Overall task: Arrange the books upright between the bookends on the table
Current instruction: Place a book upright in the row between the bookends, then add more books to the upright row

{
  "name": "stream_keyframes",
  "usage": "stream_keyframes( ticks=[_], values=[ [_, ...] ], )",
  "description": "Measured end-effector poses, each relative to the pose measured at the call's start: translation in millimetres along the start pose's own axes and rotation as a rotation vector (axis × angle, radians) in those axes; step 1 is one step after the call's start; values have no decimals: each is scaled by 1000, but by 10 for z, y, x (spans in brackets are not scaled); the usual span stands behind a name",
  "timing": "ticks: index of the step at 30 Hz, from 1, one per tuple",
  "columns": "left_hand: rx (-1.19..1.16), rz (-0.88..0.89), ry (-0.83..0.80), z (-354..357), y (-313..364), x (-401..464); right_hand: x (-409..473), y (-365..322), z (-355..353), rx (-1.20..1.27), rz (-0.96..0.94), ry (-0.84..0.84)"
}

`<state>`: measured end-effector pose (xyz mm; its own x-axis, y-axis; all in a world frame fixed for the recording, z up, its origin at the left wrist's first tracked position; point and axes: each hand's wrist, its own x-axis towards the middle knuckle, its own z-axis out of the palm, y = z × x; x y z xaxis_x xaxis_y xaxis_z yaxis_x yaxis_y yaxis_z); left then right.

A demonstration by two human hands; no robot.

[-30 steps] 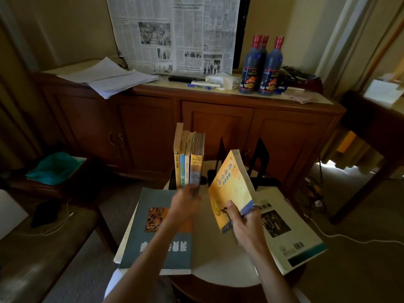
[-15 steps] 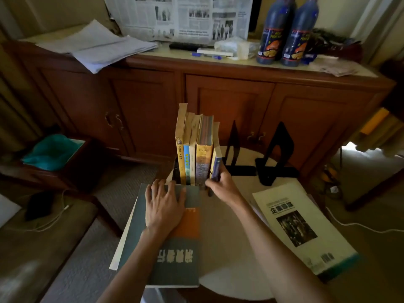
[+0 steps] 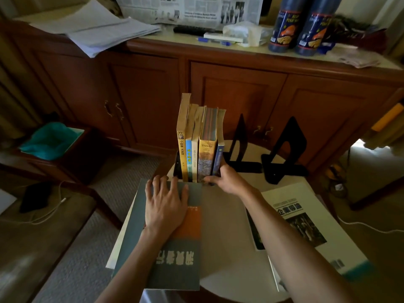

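Behind the round table (image 3: 225,215) runs a wooden sideboard (image 3: 218,84) carrying newspaper (image 3: 196,7), loose papers (image 3: 105,29) and dark bottles (image 3: 299,25). Five upright books (image 3: 200,141) stand at the table's far edge. The right hand (image 3: 227,180) pinches the blue-spined book (image 3: 218,158) at the row's right end. Just right of it stand two black bookends (image 3: 282,147), apart from the row. The left hand (image 3: 166,204) lies flat, fingers spread, on a grey book (image 3: 172,259) lying near the row; a white book (image 3: 306,226) lies right.

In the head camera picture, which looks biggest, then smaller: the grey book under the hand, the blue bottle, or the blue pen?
1. Grey book, though it lies nearest the camera.
2. Blue bottle, partly cut off at the top.
3. Blue pen, smallest.
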<state>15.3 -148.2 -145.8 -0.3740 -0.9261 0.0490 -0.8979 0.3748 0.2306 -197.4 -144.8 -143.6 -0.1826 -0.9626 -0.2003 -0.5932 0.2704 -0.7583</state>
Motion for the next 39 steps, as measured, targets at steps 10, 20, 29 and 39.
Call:
stream_keyframes(
  ticks=[10, 20, 29, 39],
  values=[
    [-134, 41, 80, -48, -13, -35, -766, 31, -284, -19, 50, 95],
    [-437, 489, -36, -98, 912, -580, -1818, 469, 680, -416, 68, 319],
    [-447, 336, -359, 481, 1412, -341, -2056, 751, 866, -595, 74, 425],
    [661, 648, -246, 443, 1166, -330, -2089, 728, 1072, -620, -154, 388]
  ],
)
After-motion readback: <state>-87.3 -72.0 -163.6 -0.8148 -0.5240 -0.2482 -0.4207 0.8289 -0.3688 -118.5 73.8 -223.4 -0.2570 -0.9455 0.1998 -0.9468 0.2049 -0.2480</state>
